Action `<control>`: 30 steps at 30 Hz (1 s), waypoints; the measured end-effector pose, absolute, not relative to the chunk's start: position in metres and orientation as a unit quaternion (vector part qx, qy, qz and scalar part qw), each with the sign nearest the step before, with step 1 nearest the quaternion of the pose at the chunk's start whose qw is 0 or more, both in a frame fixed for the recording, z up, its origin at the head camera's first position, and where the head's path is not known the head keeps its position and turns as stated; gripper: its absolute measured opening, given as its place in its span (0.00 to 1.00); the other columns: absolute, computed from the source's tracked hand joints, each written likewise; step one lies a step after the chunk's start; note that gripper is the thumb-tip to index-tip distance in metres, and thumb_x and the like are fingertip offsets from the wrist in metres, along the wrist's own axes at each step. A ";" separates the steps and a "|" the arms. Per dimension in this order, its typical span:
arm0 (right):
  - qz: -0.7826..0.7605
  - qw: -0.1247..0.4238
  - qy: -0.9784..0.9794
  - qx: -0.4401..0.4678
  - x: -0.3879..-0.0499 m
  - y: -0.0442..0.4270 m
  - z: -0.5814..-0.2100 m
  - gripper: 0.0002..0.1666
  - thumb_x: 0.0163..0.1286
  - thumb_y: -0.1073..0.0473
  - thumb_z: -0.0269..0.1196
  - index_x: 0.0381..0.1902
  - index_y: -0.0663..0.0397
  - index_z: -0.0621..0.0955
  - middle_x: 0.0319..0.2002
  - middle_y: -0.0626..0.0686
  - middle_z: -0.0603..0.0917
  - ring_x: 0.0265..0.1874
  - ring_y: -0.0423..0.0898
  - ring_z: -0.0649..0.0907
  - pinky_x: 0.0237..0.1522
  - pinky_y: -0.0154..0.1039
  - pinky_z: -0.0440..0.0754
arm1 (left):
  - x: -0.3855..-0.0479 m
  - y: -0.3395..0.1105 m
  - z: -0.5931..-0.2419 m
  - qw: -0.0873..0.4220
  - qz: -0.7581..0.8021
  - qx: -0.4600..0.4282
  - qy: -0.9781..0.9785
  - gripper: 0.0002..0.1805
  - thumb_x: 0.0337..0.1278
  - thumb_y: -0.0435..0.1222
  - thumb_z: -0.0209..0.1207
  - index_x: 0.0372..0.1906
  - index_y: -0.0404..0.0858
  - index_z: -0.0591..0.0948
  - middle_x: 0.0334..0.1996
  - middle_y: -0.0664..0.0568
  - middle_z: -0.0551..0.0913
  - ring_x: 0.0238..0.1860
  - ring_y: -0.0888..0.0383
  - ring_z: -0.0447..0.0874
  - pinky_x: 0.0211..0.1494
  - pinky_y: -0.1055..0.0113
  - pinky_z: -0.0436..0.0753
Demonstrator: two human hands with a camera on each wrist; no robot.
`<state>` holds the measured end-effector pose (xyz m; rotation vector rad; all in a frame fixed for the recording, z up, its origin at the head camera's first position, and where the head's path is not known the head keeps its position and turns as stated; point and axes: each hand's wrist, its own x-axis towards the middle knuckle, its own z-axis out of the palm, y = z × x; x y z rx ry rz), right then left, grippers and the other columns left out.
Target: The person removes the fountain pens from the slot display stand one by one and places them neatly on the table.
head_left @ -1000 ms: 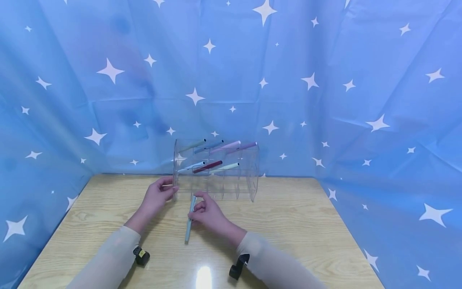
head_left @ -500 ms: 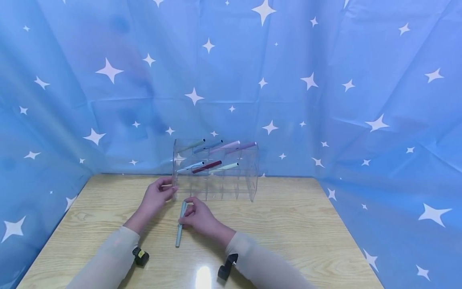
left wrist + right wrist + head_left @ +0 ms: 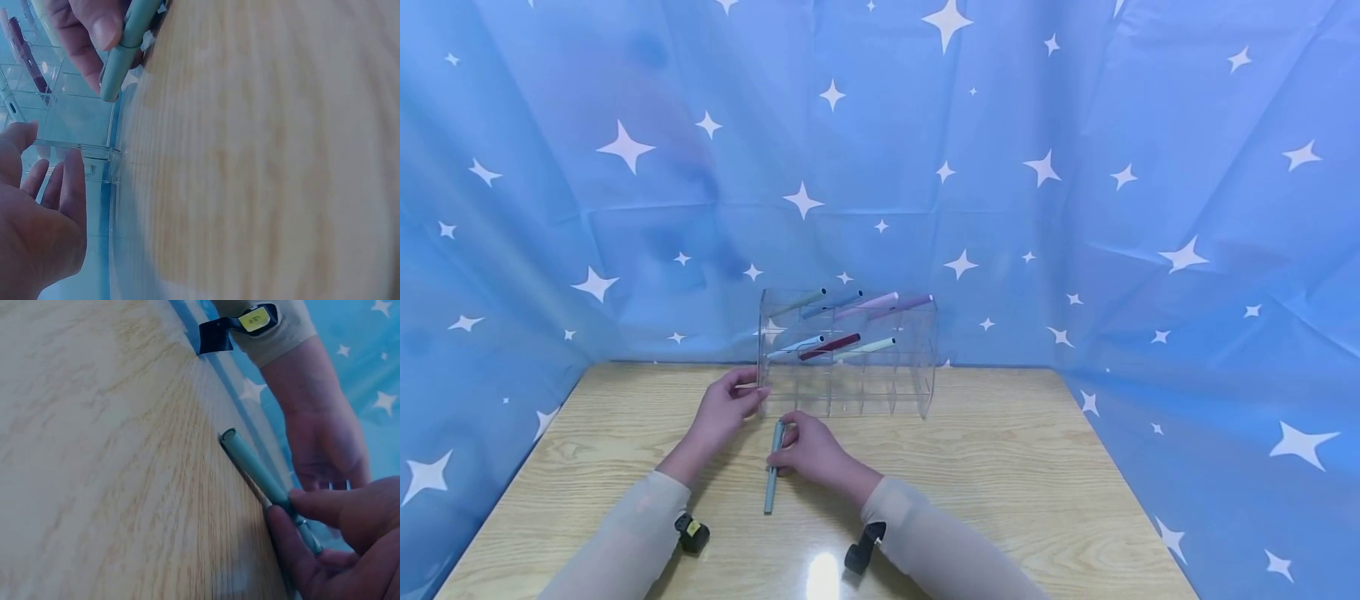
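pen [image 3: 771,485], one: pinched in right hand [image 3: 812,454], fingers closed on it, long axis 12-to-6 o'clock. rack [image 3: 847,394]: towards 1 o'clock from pen; 9 o'clock side held by left hand [image 3: 722,408], fingers slightly parted.

Head view: forward and down across the tabletop [image 3: 1000,467], from farthest back. Close, tilted wrist views: the left faces the clear rack [image 3: 84,125], the right faces the left hand [image 3: 331,447]; both show the teal-green pen [image 3: 130,47].
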<state>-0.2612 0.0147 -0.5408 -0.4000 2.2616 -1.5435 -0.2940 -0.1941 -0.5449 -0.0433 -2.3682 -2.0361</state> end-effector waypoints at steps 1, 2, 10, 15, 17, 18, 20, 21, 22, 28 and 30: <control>-0.540 0.182 0.809 -0.142 -0.262 0.014 -0.541 0.40 0.64 0.69 0.81 0.71 0.66 0.76 0.40 0.53 0.84 0.30 0.44 0.87 0.34 0.37 0.92 | -0.295 -0.194 -0.545 0.010 -0.653 -0.013 -0.757 0.26 0.81 0.35 0.65 0.74 0.29 0.76 0.67 0.30 0.81 0.59 0.55 0.88 0.60 0.61 0.91; -0.531 0.177 0.816 -0.143 -0.262 0.014 -0.541 0.40 0.64 0.68 0.81 0.71 0.67 0.77 0.41 0.52 0.83 0.32 0.42 0.86 0.34 0.36 0.91 | -0.295 -0.194 -0.546 0.010 -0.653 -0.013 -0.757 0.26 0.81 0.34 0.65 0.74 0.29 0.76 0.66 0.30 0.82 0.59 0.54 0.88 0.60 0.61 0.91; -0.473 0.147 0.854 -0.156 -0.262 0.013 -0.542 0.39 0.64 0.63 0.83 0.70 0.66 0.80 0.43 0.48 0.83 0.38 0.39 0.80 0.39 0.32 0.85 | -0.296 -0.195 -0.546 0.011 -0.654 -0.012 -0.757 0.26 0.80 0.35 0.66 0.74 0.29 0.76 0.66 0.31 0.82 0.61 0.52 0.87 0.59 0.64 0.91; -0.490 0.150 0.845 -0.151 -0.260 0.015 -0.541 0.41 0.65 0.64 0.82 0.71 0.68 0.78 0.44 0.49 0.83 0.39 0.39 0.80 0.38 0.32 0.86 | -0.296 -0.195 -0.546 0.008 -0.656 -0.009 -0.755 0.27 0.80 0.35 0.67 0.74 0.30 0.76 0.65 0.32 0.82 0.61 0.52 0.87 0.59 0.64 0.91; -0.494 0.149 0.843 -0.150 -0.259 0.015 -0.540 0.41 0.64 0.64 0.82 0.71 0.68 0.78 0.44 0.50 0.83 0.38 0.39 0.80 0.38 0.32 0.86 | -0.296 -0.195 -0.546 0.008 -0.657 -0.009 -0.754 0.27 0.80 0.35 0.67 0.74 0.30 0.77 0.65 0.32 0.82 0.60 0.53 0.87 0.60 0.63 0.91; -0.497 0.148 0.842 -0.150 -0.259 0.016 -0.539 0.41 0.64 0.64 0.82 0.71 0.69 0.78 0.45 0.51 0.84 0.38 0.39 0.81 0.38 0.32 0.86 | -0.296 -0.194 -0.546 0.009 -0.657 -0.008 -0.754 0.27 0.79 0.35 0.67 0.74 0.30 0.77 0.65 0.32 0.82 0.59 0.54 0.88 0.60 0.62 0.91; -0.507 0.152 0.835 -0.147 -0.258 0.017 -0.538 0.42 0.64 0.65 0.82 0.72 0.69 0.77 0.46 0.52 0.84 0.38 0.40 0.83 0.38 0.33 0.88 | -0.296 -0.194 -0.546 0.009 -0.657 -0.008 -0.754 0.27 0.79 0.35 0.67 0.74 0.30 0.77 0.65 0.32 0.83 0.58 0.56 0.88 0.60 0.61 0.91; -0.511 0.153 0.833 -0.145 -0.258 0.018 -0.537 0.42 0.64 0.65 0.82 0.72 0.69 0.77 0.47 0.53 0.84 0.37 0.40 0.84 0.38 0.33 0.88 | -0.295 -0.194 -0.546 0.009 -0.657 -0.009 -0.754 0.27 0.79 0.35 0.67 0.74 0.29 0.76 0.65 0.31 0.83 0.58 0.56 0.88 0.60 0.61 0.91; -0.519 0.155 0.829 -0.143 -0.257 0.019 -0.537 0.42 0.65 0.65 0.82 0.73 0.69 0.77 0.48 0.54 0.85 0.36 0.40 0.85 0.38 0.34 0.89 | -0.295 -0.194 -0.546 0.009 -0.657 -0.009 -0.754 0.27 0.79 0.35 0.67 0.74 0.29 0.76 0.66 0.31 0.82 0.58 0.55 0.88 0.60 0.60 0.91; -0.558 0.140 0.808 -0.130 -0.260 0.032 -0.531 0.38 0.70 0.62 0.78 0.73 0.65 0.77 0.55 0.59 0.84 0.37 0.43 0.88 0.40 0.40 0.92 | -0.293 -0.193 -0.544 0.009 -0.657 -0.011 -0.753 0.29 0.80 0.36 0.67 0.76 0.28 0.74 0.68 0.30 0.80 0.64 0.46 0.86 0.63 0.57 0.91; -0.572 0.127 0.801 -0.124 -0.263 0.038 -0.527 0.36 0.71 0.62 0.78 0.73 0.64 0.77 0.56 0.61 0.83 0.37 0.43 0.88 0.40 0.41 0.92 | -0.293 -0.193 -0.543 0.009 -0.656 -0.009 -0.755 0.29 0.80 0.36 0.67 0.76 0.28 0.74 0.68 0.30 0.80 0.65 0.45 0.85 0.64 0.57 0.90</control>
